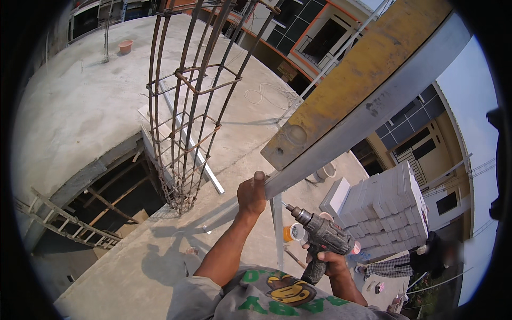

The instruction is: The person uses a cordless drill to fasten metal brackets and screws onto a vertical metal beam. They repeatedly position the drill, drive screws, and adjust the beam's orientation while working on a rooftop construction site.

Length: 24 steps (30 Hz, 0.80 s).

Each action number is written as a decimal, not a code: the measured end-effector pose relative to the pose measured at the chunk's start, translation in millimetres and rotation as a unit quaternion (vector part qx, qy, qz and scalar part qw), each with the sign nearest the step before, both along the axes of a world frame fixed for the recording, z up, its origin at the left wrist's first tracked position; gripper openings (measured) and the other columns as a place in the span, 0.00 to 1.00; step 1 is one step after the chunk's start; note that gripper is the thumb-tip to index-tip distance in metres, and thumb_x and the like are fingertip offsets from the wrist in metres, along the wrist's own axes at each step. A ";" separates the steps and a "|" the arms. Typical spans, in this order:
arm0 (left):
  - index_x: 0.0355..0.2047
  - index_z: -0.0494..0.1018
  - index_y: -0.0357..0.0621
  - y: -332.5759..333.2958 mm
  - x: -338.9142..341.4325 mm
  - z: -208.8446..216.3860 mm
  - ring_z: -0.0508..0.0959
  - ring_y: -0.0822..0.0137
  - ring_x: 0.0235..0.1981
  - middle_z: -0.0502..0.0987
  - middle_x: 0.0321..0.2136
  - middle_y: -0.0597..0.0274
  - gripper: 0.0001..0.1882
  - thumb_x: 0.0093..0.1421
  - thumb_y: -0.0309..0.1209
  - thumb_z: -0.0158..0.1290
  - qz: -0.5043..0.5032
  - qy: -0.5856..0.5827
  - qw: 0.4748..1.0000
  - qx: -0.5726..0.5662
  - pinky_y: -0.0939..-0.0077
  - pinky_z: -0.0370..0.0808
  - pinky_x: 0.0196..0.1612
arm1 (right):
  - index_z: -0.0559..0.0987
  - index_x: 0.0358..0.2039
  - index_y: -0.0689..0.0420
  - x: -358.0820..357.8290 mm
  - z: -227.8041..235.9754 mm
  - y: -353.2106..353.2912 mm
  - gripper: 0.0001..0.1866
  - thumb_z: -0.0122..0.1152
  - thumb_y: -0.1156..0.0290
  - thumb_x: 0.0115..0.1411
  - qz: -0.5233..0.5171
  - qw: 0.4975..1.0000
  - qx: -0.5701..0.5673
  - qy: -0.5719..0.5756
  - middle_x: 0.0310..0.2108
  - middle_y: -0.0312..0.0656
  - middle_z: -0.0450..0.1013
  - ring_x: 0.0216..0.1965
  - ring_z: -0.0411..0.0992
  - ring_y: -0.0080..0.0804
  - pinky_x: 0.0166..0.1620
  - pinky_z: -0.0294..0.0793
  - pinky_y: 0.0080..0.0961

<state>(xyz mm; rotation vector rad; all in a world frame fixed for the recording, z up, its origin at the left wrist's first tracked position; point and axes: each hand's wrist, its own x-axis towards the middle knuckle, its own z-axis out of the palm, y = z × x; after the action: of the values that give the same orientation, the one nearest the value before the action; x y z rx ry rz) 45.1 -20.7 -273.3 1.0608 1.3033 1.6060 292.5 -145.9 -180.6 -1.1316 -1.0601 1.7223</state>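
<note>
our hands are apart. the left hand [252, 196] is closed on the near end of the grey beam [368, 109], its fingers mostly hidden from us; the right hand [335, 263] is wrapped around the grip of the drill [332, 236], whose bit [288, 207] points up toward that same end, clear of it as far as we can tell. if the bit skates off a hard face, it could jump into our left hand, close to its line. with one hand steadying the beam, a snagging bit could twist it against the thin post [277, 229]. the yellow bar [330, 96] lies along the beam; we see no tie on it, so a jolt could shake it loose. farther out, the opening [124, 184] gapes to our left beside the rebar cage [186, 112]: a careless step that way could mean a fall.
</note>
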 end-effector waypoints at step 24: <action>0.31 0.78 0.40 8.2 -2.4 -4.7 0.79 0.48 0.29 0.77 0.22 0.49 0.48 0.62 0.72 0.25 -0.012 -0.014 1.000 0.005 0.58 0.71 0.34 | 0.68 0.57 0.62 3.0 13.7 -4.8 0.41 0.70 0.74 0.37 -0.018 0.996 -0.001 -0.082 0.38 0.55 0.76 0.30 0.79 0.42 0.33 0.82 0.31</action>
<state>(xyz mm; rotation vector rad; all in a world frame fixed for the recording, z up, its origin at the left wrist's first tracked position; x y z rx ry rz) 42.7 -12.6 -278.0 1.0533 1.2608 1.6065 295.6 -150.7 -166.9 -1.3043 -1.1300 1.6247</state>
